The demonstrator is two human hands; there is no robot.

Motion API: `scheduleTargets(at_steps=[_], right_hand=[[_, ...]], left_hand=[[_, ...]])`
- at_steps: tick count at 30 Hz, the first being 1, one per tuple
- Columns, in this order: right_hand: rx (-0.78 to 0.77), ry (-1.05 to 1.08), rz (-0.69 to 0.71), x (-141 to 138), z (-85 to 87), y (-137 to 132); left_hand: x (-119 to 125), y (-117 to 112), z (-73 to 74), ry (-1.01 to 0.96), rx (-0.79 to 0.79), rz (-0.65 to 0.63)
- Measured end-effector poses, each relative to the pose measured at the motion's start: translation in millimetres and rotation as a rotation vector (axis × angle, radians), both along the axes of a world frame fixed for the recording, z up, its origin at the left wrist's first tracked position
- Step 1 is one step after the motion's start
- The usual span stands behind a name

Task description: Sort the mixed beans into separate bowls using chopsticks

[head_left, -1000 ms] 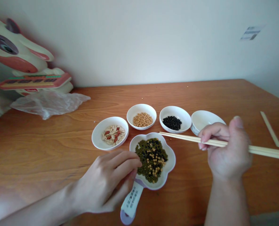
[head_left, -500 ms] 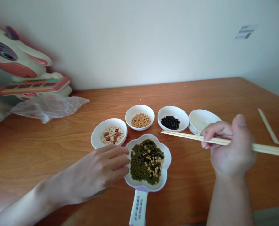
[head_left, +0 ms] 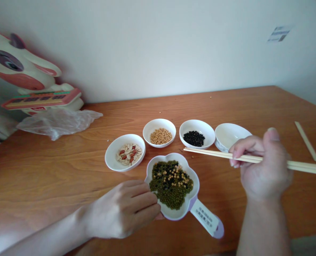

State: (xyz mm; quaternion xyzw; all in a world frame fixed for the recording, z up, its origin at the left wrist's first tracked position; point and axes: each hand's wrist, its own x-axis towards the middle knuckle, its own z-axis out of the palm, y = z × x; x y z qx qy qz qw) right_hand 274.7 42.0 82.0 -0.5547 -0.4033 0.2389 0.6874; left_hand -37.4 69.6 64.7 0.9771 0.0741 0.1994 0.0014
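A flower-shaped white dish [head_left: 192, 197] with a labelled handle [head_left: 207, 220] holds mixed green, black and yellow beans [head_left: 171, 183]. My left hand [head_left: 123, 209] grips the dish's left rim, fingers curled against it. My right hand [head_left: 261, 167] is closed on a pair of wooden chopsticks [head_left: 213, 153], whose tips point left above the table, just right of the dish. Behind the dish stand small white bowls: one with pale seeds [head_left: 125, 156], one with yellow beans [head_left: 159, 132], one with black beans [head_left: 197, 133] and an empty one [head_left: 228, 135].
A crumpled clear plastic bag [head_left: 56, 121] and a cartoon animal toy [head_left: 27, 81] sit at the far left by the wall. A paper chopstick sleeve [head_left: 307, 141] lies at the right on the wooden table [head_left: 67, 170].
My left hand has turned the flower-shaped dish: its handle swung from pointing lower left, through straight down, to lower right. My right hand and chopsticks have barely moved.
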Motion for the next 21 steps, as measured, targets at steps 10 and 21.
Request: scheduleTargets(at_steps=[10,21], right_hand=[[-0.007,-0.008,-0.010,1.2,-1.2,1.9],[-0.018,-0.041,-0.021,3.3,-5.0,3.5]], left_hand=[[2.8,7.4,-18.4,-0.085,-0.013,-0.013],[-8.5,18.4,-31.0,-0.236,0.187,-0.115]])
